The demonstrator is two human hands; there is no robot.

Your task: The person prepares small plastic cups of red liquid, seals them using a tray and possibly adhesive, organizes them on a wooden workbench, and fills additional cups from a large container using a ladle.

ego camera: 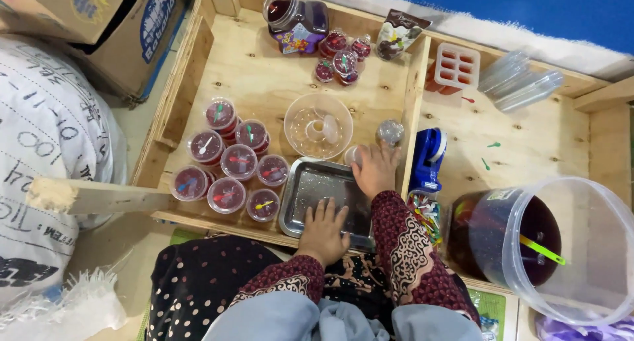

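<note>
Left hand flat, grip apart, on steel tray; right hand clamped on small cup at tray's far edge

left hand flat on rectangular steel tray | right hand on small clear plastic cup at tray's 1 o'clock | lidded red jelly cups at tray's 9 o'clock | clear ring mould at 12

Light was bright and even, seemingly from overhead, with only soft, short shadows under the lidded cups. Glare glinted off the metal tray in the frame's centre and the clear bucket at lower right. The wide lens bowed edges outward; the corners looked slightly soft, the centre sharp.
</note>
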